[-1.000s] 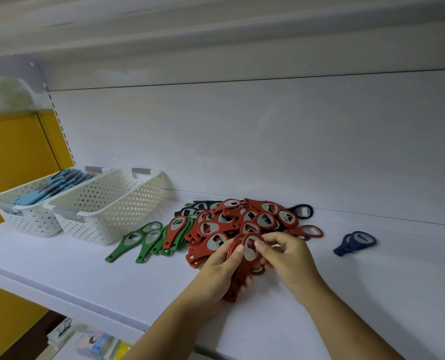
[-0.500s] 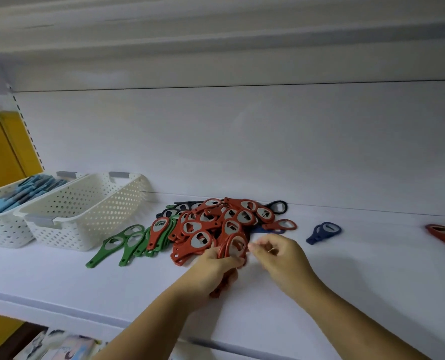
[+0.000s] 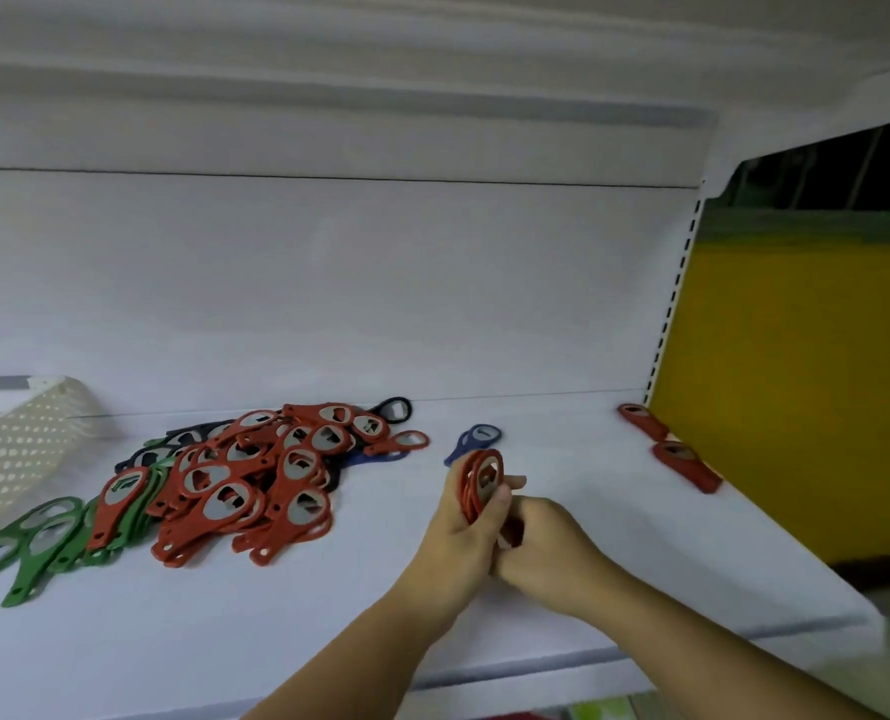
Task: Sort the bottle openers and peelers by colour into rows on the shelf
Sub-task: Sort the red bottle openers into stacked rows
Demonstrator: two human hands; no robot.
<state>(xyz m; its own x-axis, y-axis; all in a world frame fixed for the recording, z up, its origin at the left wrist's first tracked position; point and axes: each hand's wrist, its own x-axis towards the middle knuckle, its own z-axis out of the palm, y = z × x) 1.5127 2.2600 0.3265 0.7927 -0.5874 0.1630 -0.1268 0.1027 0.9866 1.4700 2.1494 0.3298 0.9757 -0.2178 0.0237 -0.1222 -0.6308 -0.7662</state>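
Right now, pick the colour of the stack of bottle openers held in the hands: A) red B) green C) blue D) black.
A: the stack of bottle openers gripped by the left hand, with the right hand curled round its handles, is red.

A stack of red bottle openers (image 3: pixel 480 483) stands on edge, heads up, gripped in the left hand (image 3: pixel 458 537), the right hand (image 3: pixel 546 556) curled about its handles; just behind it a blue opener (image 3: pixel 476 438) lies flat on the white shelf (image 3: pixel 614 553); to the left sprawls a loose heap of red openers (image 3: pixel 255 485) with grey metal heads, overlapping green openers (image 3: pixel 42 537) on its left and dark openers (image 3: pixel 393 409) at its back; at the shelf's right end lie a rear red stack (image 3: pixel 643 420) and a nearer red stack (image 3: pixel 687 466), slightly apart.
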